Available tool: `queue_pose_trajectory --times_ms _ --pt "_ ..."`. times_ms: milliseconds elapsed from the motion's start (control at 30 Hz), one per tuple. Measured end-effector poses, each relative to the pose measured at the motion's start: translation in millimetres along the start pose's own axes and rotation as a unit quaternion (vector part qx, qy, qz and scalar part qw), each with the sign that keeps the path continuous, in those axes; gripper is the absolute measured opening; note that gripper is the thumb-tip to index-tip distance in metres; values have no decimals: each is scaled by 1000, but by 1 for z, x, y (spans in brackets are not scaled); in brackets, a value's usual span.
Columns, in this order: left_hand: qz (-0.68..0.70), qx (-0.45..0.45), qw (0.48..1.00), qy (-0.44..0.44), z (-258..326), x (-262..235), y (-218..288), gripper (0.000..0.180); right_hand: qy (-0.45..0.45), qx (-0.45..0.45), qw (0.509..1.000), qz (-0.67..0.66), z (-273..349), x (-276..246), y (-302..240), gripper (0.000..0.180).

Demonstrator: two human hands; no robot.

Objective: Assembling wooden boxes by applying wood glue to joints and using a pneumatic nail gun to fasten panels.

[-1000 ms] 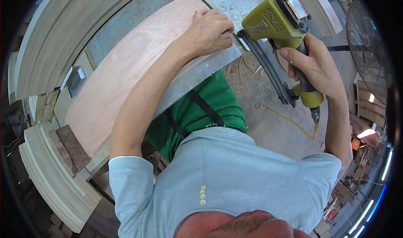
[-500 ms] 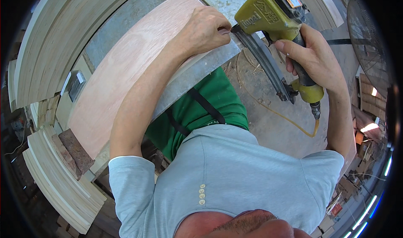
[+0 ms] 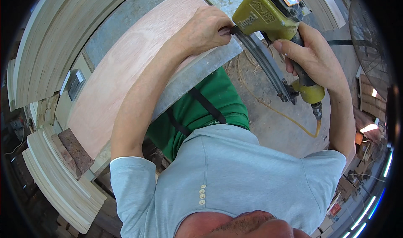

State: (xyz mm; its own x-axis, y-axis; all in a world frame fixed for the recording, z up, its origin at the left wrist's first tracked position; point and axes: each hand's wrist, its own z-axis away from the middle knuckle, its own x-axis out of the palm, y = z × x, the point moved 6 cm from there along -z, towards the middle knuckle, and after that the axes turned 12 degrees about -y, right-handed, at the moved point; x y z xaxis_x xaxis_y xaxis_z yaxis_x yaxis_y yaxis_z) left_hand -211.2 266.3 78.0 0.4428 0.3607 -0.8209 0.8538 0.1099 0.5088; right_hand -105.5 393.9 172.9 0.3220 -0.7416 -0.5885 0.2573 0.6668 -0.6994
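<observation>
A pale pinkish wooden panel (image 3: 138, 49) lies at a slant on a grey metal bench top (image 3: 201, 68). My left hand (image 3: 208, 31) is closed at the panel's far right end, its fingers curled over the edge. In my right hand (image 3: 317, 55) is a yellow-green nail gun (image 3: 268, 15), held by its dark handle, thumb toward the body. The gun's nose comes right up to my left fingers at the panel's end; whether it touches the wood is hidden. Its long dark magazine slopes down toward me.
Curved wooden strips (image 3: 54, 40) are stacked at the left, with another stack (image 3: 63, 183) nearer. A brown block (image 3: 75, 152) sits by the panel's near end. From the gun's handle a yellow air hose (image 3: 285, 116) loops toward the floor. A caged fan (image 3: 373, 40) stands at the right.
The nail gun and my right hand have shifted very slightly, the gun's body tipping a little left. My left hand stays at the panel's end.
</observation>
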Motion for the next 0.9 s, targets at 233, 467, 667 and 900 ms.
queue_pose_trajectory --times_ms 233,467,667,900 --pt "-1 -28 999 -23 1 -1 0 27 10 5 1000 2 1 2 -6 28" --pt "19 -65 997 -25 5 3 -4 54 14 -4 999 -37 3 1 -9 26" --pt "40 -17 999 26 6 -2 0 35 -2 16 1000 -11 -1 4 -8 27" --pt "37 -15 999 23 7 -1 -2 34 -12 -6 1000 -5 -3 5 -8 26"
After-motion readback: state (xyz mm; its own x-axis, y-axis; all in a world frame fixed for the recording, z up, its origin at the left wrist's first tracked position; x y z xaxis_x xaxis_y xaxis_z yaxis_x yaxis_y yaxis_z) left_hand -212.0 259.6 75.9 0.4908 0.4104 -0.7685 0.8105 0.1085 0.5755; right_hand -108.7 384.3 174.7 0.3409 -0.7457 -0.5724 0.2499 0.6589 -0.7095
